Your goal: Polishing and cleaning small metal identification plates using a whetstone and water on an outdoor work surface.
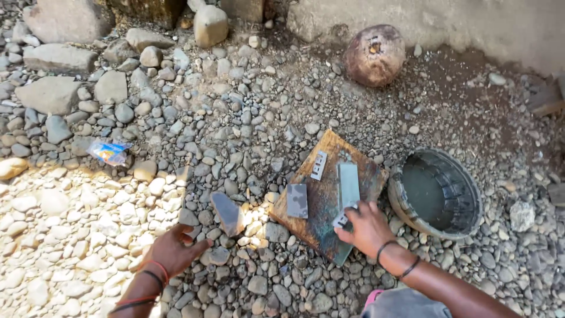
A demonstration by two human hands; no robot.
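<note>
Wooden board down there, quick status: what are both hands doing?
Right hand pressing small metal piece on wooden board. Left hand empty, open on pebbles. Water basin beside board.

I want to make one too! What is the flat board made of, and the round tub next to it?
The board looks like wood, worn and stained dark green; its brown edges and corners show bare grain. The round tub seems to be dark plastic or rubber, crusted grey at the rim; I cannot tell which. The right hand rests on the board.
</note>
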